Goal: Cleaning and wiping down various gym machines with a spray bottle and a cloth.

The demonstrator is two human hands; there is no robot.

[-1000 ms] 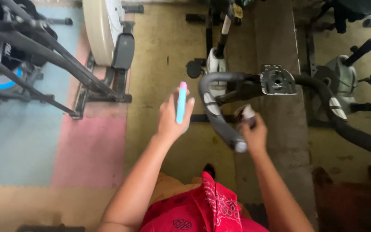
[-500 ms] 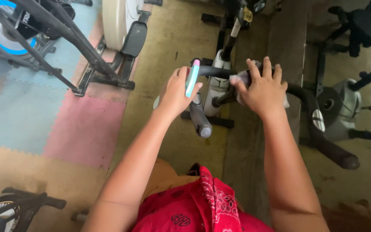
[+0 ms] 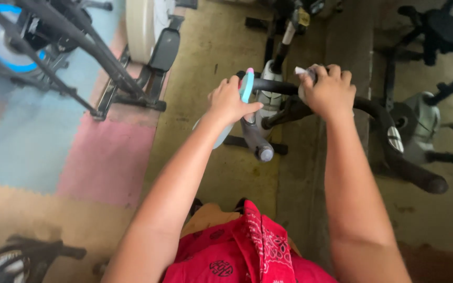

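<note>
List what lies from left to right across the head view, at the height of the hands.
Dark elliptical frame → pale machine housing → left hand holding a spray bottle → right hand pressing a cloth on the handlebar.

Black curved handlebar (image 3: 378,112) with matt, rubbery-looking covering; slim turquoise spray bottle (image 3: 246,90) of smooth glossy plastic; small pale wipe (image 3: 304,73), soft and crumpled; red patterned cloth (image 3: 247,251), matt; pink and blue foam floor mats (image 3: 106,157), finely textured; worn yellowish floor (image 3: 205,84), rough and stained.
</note>
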